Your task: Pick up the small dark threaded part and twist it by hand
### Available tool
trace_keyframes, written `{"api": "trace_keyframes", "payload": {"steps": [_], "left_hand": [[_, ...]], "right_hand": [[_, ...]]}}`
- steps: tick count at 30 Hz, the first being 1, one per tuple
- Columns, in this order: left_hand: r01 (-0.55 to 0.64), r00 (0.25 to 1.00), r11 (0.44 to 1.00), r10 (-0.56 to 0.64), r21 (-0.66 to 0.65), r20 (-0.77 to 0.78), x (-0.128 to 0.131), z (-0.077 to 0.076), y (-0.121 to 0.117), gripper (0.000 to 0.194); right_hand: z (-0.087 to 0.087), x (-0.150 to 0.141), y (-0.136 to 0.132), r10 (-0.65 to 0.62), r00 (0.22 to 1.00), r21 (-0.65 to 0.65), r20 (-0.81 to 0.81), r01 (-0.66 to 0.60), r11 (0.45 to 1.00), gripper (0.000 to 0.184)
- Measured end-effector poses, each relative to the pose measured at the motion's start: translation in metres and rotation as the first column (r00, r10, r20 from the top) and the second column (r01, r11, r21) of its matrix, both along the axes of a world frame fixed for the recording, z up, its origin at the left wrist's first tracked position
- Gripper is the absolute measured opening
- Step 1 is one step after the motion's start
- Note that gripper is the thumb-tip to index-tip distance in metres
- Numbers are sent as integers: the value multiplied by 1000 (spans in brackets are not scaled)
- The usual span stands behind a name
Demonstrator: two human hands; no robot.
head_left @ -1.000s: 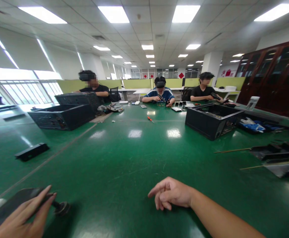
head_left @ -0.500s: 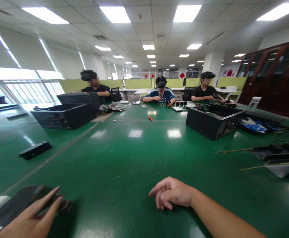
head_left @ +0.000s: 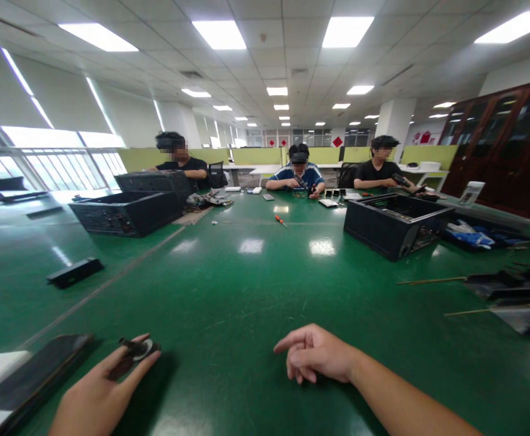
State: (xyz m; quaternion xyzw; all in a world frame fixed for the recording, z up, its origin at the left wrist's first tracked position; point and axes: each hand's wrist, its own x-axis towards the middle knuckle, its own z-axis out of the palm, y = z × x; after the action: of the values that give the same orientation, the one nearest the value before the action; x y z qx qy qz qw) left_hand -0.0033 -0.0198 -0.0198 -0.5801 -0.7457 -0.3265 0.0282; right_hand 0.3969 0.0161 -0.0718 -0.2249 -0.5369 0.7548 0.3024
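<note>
My left hand (head_left: 94, 393) is low at the left. Its outstretched fingers pinch a small round black part (head_left: 138, 349) that has a short stem, just above the green table (head_left: 246, 303). A dark flat panel (head_left: 33, 378) lies just left of that hand. My right hand (head_left: 319, 354) rests on the table near the middle. Its index finger points left, the other fingers are loosely curled, and nothing is in it.
A black computer case (head_left: 128, 212) stands at the far left and an open one (head_left: 396, 224) at the far right. A black bar (head_left: 74, 272) lies at the left, dark panels (head_left: 510, 290) at the right, and an orange screwdriver (head_left: 280, 220) further off. Three people sit at the far end.
My left hand has moved forward and right off the dark panel, carrying the small round part with it. My right hand has stayed put. The view has tilted slightly.
</note>
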Motion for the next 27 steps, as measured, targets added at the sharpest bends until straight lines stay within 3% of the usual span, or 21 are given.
{"api": "trace_keyframes", "payload": {"steps": [2,6,8,11,15,20,27], "left_hand": [[145,983,987,-136,-68,125,39,22,7,35],[473,814,878,-469,79,343,121,49,28,37],[595,731,795,-596,117,332,155,48,40,29],[701,666,703,-706,122,242,190,31,52,23],[751,638,650,-759,112,131,202,2,55,26],[806,566,574,-819,144,97,191,-12,54,33],[837,496,515,-857,185,140,193,-21,54,40]], "right_hand": [[1,-3,-1,-131,990,34,57,129,991,52],[3,-3,1,-401,914,152,52,390,908,47],[5,-1,1,-502,864,258,41,476,841,45],[9,2,-3,-613,785,465,90,511,723,51],[10,0,-7,-710,680,641,181,466,610,61],[12,-4,-6,-745,625,695,235,428,578,48],[14,0,-8,-747,641,724,176,430,539,41]]}}
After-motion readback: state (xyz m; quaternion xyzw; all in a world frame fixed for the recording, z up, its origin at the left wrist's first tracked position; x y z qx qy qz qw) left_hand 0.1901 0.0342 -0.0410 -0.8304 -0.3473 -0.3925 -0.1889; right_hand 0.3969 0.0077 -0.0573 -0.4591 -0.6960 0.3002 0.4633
